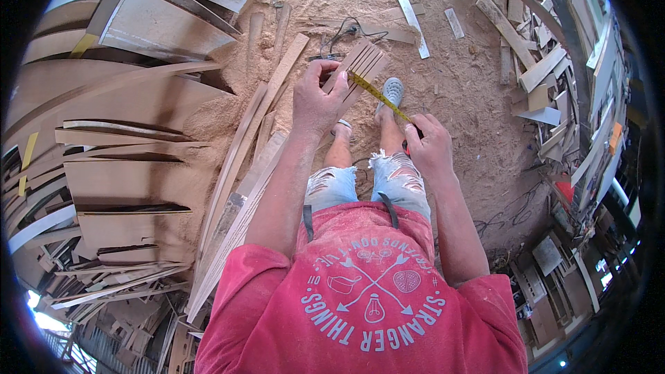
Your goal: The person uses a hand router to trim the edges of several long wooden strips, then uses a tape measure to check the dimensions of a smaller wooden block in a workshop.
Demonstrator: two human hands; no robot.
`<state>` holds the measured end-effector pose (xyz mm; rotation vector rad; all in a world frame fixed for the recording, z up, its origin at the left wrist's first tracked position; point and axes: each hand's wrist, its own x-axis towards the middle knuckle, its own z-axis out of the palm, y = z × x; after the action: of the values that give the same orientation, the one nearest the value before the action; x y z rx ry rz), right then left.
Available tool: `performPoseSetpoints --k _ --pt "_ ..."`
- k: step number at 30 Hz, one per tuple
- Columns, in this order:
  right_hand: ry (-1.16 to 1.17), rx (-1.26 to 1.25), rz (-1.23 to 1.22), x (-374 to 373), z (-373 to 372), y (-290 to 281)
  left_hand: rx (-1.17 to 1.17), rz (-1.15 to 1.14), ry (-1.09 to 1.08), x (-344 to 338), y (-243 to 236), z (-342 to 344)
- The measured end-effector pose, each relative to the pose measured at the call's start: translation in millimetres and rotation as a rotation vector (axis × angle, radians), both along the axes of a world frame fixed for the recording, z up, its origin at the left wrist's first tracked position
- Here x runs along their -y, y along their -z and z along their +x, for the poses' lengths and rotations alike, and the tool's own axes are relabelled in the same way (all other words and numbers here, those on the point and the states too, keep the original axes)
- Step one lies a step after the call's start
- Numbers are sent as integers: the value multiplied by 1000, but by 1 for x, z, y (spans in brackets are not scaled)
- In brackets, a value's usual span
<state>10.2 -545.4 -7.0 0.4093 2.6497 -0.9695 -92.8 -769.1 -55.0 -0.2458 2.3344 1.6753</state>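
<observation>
My left hand (317, 99) grips several thin wooden slats (366, 62) side by side, or one grooved piece; I cannot tell which. Its thumb lies near the end of a yellow tape measure blade (379, 96), which crosses the wood and slants down to the right. Closed around the tape measure's case is my right hand (429, 144); the fingers hide most of the case, and only a bit of dark and red shows. The blade is drawn out between the two hands, above my legs and shoes.
Leaning boards and panels (118, 180) crowd the left side. Long strips (239, 145) stand close by my left arm. A dark cable (353, 30) lies on the sawdust-covered floor (478, 118) ahead. Wood offcuts (547, 69) pile up at the right, with loose cords nearer me.
</observation>
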Motion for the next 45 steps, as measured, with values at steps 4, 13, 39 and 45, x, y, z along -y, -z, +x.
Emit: performPoseSetpoints --k 4,13,39,45 --pt "1 -30 -11 0 1 2 -9 -26 6 0 0 0" --pt "22 -18 9 2 3 1 -20 -45 54 2 -7 0" --pt "27 -26 14 7 3 6 -110 -40 50 3 7 0" --pt "15 -9 21 7 2 3 -48 -59 53 2 4 1"
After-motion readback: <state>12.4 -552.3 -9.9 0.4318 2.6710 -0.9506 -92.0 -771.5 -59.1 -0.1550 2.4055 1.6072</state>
